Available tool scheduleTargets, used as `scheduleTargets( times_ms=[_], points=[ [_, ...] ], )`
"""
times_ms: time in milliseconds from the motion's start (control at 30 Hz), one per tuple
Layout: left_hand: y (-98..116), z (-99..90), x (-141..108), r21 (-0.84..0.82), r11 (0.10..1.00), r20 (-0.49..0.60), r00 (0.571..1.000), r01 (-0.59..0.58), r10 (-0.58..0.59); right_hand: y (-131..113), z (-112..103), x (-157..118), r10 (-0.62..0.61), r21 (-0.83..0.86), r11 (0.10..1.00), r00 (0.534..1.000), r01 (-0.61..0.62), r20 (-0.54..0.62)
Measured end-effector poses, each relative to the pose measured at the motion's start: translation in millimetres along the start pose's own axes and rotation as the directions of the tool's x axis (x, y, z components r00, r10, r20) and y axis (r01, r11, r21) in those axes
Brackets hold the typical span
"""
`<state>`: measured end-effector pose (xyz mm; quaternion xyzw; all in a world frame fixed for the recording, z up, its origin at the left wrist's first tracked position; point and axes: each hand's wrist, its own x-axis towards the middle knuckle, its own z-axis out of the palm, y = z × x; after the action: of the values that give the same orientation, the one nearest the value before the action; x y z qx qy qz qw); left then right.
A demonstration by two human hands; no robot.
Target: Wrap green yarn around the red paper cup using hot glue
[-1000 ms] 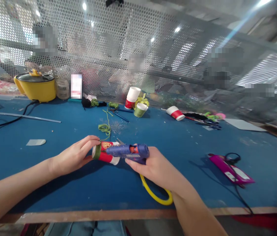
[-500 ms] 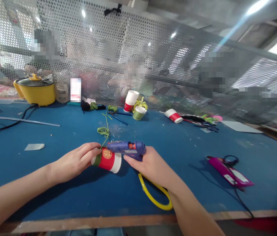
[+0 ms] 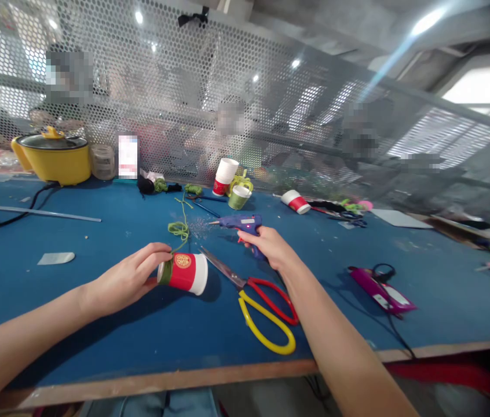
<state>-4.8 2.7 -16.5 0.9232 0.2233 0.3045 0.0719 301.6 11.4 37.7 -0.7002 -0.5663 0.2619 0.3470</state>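
Note:
My left hand grips the base end of a paper cup lying tilted on its side. The cup has a red band with a gold emblem, a white rim and green yarn wound round the base end. A strand of green yarn runs from it to a loose loop behind. My right hand holds a blue glue gun by its handle, nozzle pointing left, away from the cup. Between the hands lie open scissors with one red and one yellow handle loop.
Along the back of the blue table stand a yellow pot, a jar, a lit phone and further cups. A purple packet with a black cable lies right. Behind the mesh screen, people show faintly.
My right hand has moved the glue gun up and right, off the cup, uncovering the scissors. My left hand still holds the cup. The camera view has shifted slightly.

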Motion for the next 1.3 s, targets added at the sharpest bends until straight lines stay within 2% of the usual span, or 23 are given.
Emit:
scheduleTargets(
  times_ms=[133,233,333,433,500,533,567,633,667,733,833,900,967,1100,1300],
  points=[
    [0.6,0.0,1.1,-0.017,1.0,0.008,1.0,-0.007,0.007,21.7,0.6,18.6,-0.011,-0.107,0.994,1.0,0.009,-0.016],
    [1.5,0.1,1.6,-0.008,1.0,0.007,1.0,-0.015,0.015,27.8,1.9,24.8,-0.037,-0.188,0.982,0.999,0.03,-0.033],
    [1.8,0.9,1.2,-0.003,1.0,-0.007,1.0,-0.02,0.02,17.7,3.6,25.1,-0.098,-0.25,0.965,0.994,0.082,-0.052],
    [2.1,1.2,0.9,0.002,1.0,-0.009,1.0,-0.028,0.028,-7.0,14.3,16.2,-0.144,-0.266,0.955,0.99,0.135,-0.013],
    [2.9,0.8,1.0,0.017,0.999,-0.003,0.999,-0.034,0.034,-26.4,29.3,4.7,-0.158,-0.238,0.955,0.984,0.174,0.086],
    [3.4,0.5,1.1,0.029,0.999,0.0,0.999,-0.04,0.04,-35.6,38.3,-1.9,-0.162,-0.193,0.962,0.972,0.194,0.172],
    [3.9,0.2,1.4,0.042,0.998,0.002,0.999,-0.049,0.048,-43.9,47.6,-8.5,-0.163,-0.101,0.974,0.933,0.205,0.321],
    [5.1,-0.6,2.1,0.077,0.994,-0.001,0.997,-0.076,0.076,-57.0,64.9,-20.2,-0.194,-0.04,0.97,0.861,0.24,0.47],
    [5.7,-1.1,2.6,0.097,0.991,0.0,0.996,-0.091,0.092,-61.4,72.0,-24.7,-0.181,-0.018,0.975,0.833,0.223,0.522],
    [6.9,-2.2,3.4,0.136,0.984,0.004,0.993,-0.116,0.117,-66.1,82.4,-30.6,-0.161,0.018,0.983,0.815,0.182,0.556],
    [8.2,-3.7,4.1,0.159,0.978,0.014,0.991,-0.134,0.134,-65.4,89.5,-33.5,-0.199,0.17,0.976,0.859,0.133,0.471],
    [8.6,-4.3,4.2,0.157,0.979,0.013,0.991,-0.13,0.13,-62.9,90.1,-33.5,-0.238,0.278,0.951,0.893,0.135,0.382],
    [8.7,-4.6,4.3,0.151,0.981,0.016,0.993,-0.119,0.118,-60.8,88.5,-33.2,-0.278,0.336,0.927,0.906,0.166,0.319],
    [7.5,-4.1,4.3,0.123,0.988,0.027,0.996,-0.09,0.087,-59.5,84.1,-34.2,-0.334,0.361,0.901,0.917,0.243,0.218],
    [5.1,0.5,2.2,0.014,1.0,0.023,1.0,-0.018,0.018,-57.2,89.7,-37.8,-0.36,0.27,0.906,0.929,0.325,0.09]
  ],
)
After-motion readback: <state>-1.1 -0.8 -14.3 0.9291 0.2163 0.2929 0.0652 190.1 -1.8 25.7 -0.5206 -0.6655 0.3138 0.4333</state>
